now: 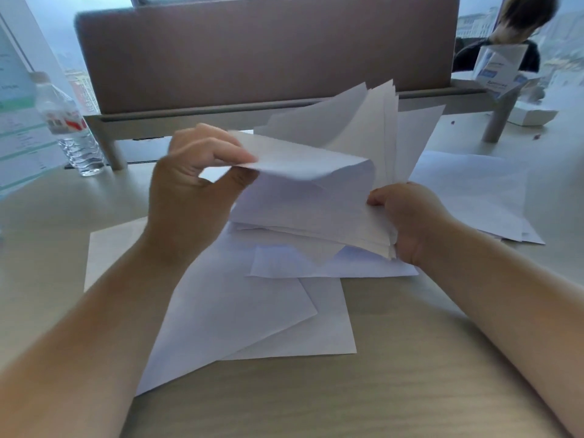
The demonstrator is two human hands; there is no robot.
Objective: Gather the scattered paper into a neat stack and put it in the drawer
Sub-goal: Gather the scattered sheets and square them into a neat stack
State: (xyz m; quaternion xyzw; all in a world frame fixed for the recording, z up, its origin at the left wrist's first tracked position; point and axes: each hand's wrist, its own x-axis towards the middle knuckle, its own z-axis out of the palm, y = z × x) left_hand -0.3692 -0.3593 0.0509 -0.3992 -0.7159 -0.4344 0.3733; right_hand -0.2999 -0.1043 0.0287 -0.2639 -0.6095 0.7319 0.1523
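Nearest the viewer, below both forearms, loose white sheets (240,314) lie overlapping on the pale wood-grain tabletop (395,374), fanned at different angles; one long sheet runs under the left forearm toward the near edge. Another flat sheet (331,267) lies just beneath the right hand.

The right hand (410,222) grips the lower right corner of a gathered bundle of paper (316,210), fingers curled round the edge, thumb on the side facing the viewer. The bundle is lifted off the tabletop and uneven: its sheets splay out above the right hand, several corners standing up and leaning away.

The left hand (196,172), up and to the left of the right hand, pinches the left edge of the bundle's top sheet (303,159) between thumb and curled fingers, bending that sheet over into a soft fold.

Beyond the right hand, further to its right, more white sheets (480,197) lie flat on the tabletop, well apart from the held bundle.

Beyond the left hand and to its left stands a clear plastic water bottle (72,128), upright. Behind the hands a brown padded divider (252,55) rises on a grey raised shelf (132,116). Past the divider's right end sits another person (505,36) with a small printed box (496,74) in front of them.
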